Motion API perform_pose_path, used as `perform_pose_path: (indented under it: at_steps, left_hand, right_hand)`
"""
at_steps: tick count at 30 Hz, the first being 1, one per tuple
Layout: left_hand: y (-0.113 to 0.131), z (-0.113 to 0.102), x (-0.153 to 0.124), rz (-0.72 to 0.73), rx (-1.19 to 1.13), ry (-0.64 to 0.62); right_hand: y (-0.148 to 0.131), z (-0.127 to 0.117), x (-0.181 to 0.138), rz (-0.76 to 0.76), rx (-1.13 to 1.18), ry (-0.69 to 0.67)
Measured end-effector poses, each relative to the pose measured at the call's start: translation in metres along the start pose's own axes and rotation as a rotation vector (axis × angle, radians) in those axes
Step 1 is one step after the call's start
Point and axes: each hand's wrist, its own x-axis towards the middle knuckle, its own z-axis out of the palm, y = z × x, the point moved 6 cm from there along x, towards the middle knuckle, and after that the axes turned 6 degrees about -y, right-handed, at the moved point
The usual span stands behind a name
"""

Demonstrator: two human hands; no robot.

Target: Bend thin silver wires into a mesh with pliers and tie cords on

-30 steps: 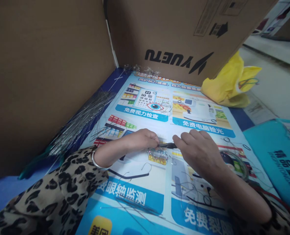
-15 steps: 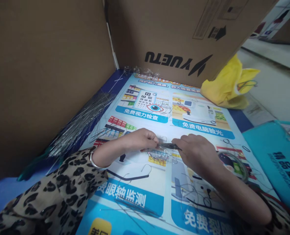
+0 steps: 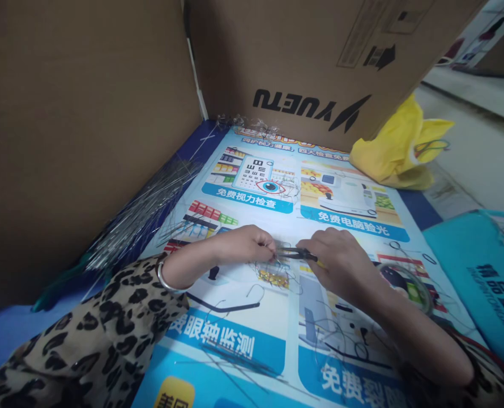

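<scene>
My right hand (image 3: 334, 255) is wrapped round a pair of pliers (image 3: 297, 253) whose jaws point left and stand slightly apart. Close to the jaw tips, my left hand (image 3: 252, 245) pinches a bent piece of thin wire (image 3: 277, 275), its loops hanging just below the fingers. The exact part of the wire between the fingertips is hidden. Short straight wires (image 3: 230, 357) lie on the printed poster (image 3: 273, 317) nearer to me, and a curled wire (image 3: 341, 334) lies below my right forearm.
Cardboard walls (image 3: 235, 62) rise at the back and left. A bundle of long wires (image 3: 137, 209) lies along the left side. To the right are a yellow bag (image 3: 390, 153), a turquoise bag (image 3: 468, 272) and a roll of tape (image 3: 426, 297). Small wire pieces (image 3: 252, 124) sit at the back.
The pliers' jaws have opened a little; before, they were closed together near the left fingertips. Both hands stay in nearly the same place.
</scene>
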Motion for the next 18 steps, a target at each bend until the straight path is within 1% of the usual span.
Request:
perform_pose_path:
  at_steps: [6, 9, 14, 18]
  left_hand:
    - [-0.005, 0.007, 0.003, -0.002, -0.050, -0.060]
    - [-0.009, 0.008, 0.004, -0.029, -0.082, -0.064]
    - [-0.008, 0.003, 0.004, -0.015, -0.096, -0.006]
    - [-0.005, -0.003, 0.002, 0.014, -0.091, 0.071]
  right_hand:
    - [-0.002, 0.008, 0.001, -0.040, 0.022, -0.026]
    - [-0.002, 0.011, 0.000, -0.040, 0.040, -0.044]
    - [-0.001, 0.010, -0.003, 0.077, 0.064, -0.083]
    - [0.001, 0.011, -0.004, 0.178, 0.100, -0.152]
